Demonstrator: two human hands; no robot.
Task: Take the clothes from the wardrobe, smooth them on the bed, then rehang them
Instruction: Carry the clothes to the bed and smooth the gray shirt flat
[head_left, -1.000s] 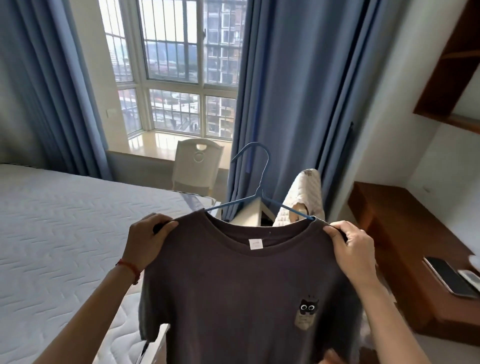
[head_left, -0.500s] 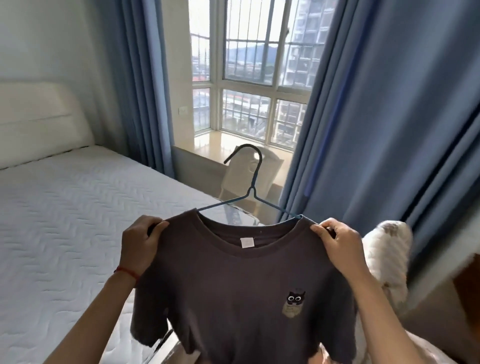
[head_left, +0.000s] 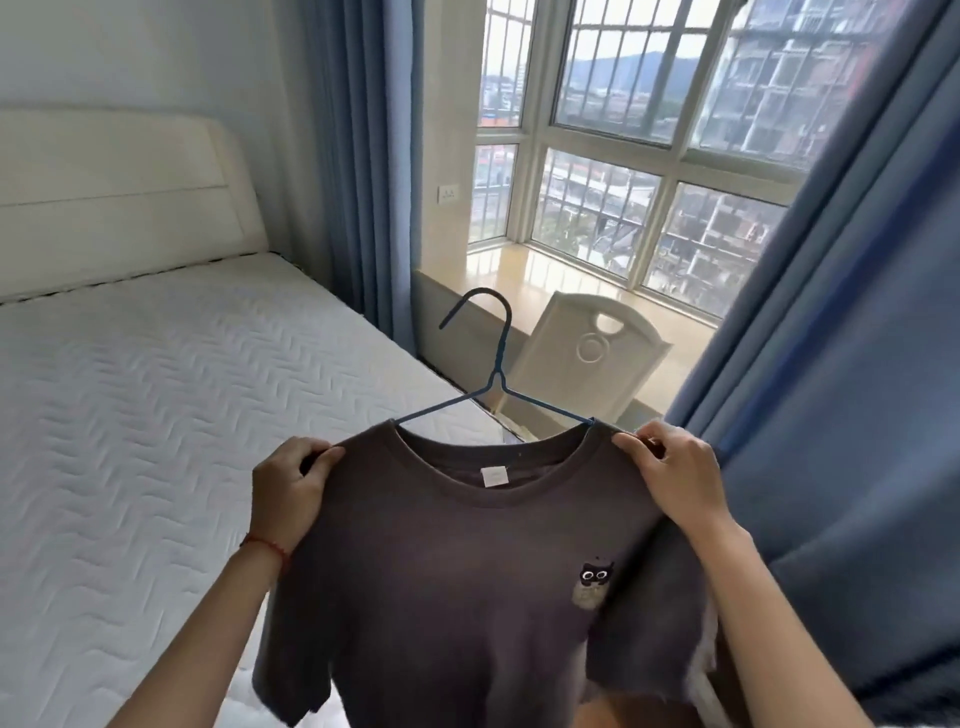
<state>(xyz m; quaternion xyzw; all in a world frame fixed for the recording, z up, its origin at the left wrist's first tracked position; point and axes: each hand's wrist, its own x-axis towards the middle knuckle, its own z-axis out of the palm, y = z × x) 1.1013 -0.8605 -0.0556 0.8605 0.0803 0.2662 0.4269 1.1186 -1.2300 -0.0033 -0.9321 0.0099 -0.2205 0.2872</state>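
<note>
A dark brown T-shirt with a small owl patch on its chest hangs on a blue wire hanger, held up in front of me. My left hand grips the shirt's left shoulder and my right hand grips its right shoulder, over the hanger's ends. The hanger's hook points up and to the left. The bed, with a white quilted mattress, lies to the left and below the shirt.
A cream headboard stands at the far left. Blue curtains hang at the right and beside the window. A white chair stands behind the hanger by the window sill.
My view has swung left: desk, shelf and draped cloth at the right have left the frame, and headboard and more bed have come in. Both hands keep their hold on the shirt's shoulders.
</note>
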